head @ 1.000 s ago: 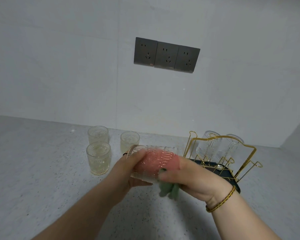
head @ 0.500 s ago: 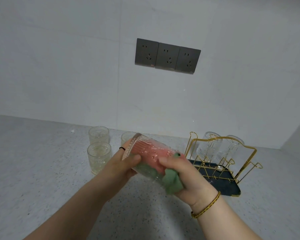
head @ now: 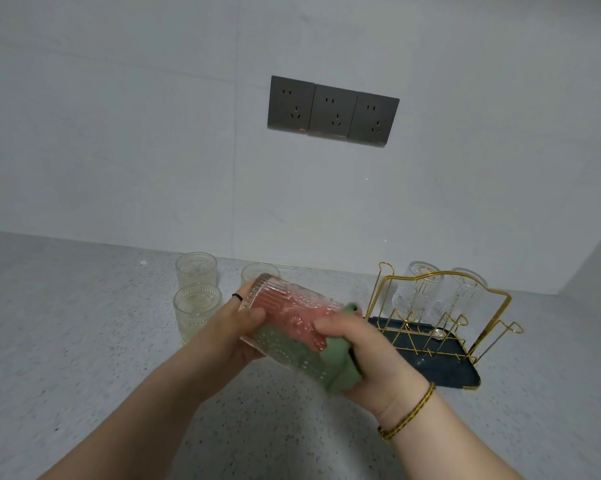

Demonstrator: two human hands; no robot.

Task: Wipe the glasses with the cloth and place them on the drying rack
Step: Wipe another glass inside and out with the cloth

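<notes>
Glasses occupy three positions, which I log from near to far. Position one: the held glass (head: 292, 320), clear and embossed, is lifted above the speckled countertop (head: 84, 358) and tilted, with one end up and to the left. On my remote feed the left hand (head: 238, 336) grips the upper-left end, thumb across the front of the wall and fingers curled behind; a dark ring (head: 237, 297) sits on one finger. The right hand (head: 371, 355) is clamped on the cloth (head: 340, 370) at the lower-right end, thumb pressed on the glass wall. The cloth is pink and green: the pink part and some green show through the glass wall, and a green fold bunches out against the right palm. A gold and black bracelet (head: 409, 415) circles the right wrist. Position two: three embossed glasses stand upright on the countertop beyond the left hand, namely the front glass (head: 195, 313), the rear-left glass (head: 195, 270) and the rear-right glass (head: 257, 271), which the held glass partly hides. Position three: to the right, the drying rack (head: 434, 341), gold wire on a dark tray (head: 444, 370), carries two clear glasses upside down, the left rack glass (head: 418, 292) beside the right rack glass (head: 461, 296). I read three grey sockets (head: 333, 110) in a row on the wall (head: 119, 133) behind.
</notes>
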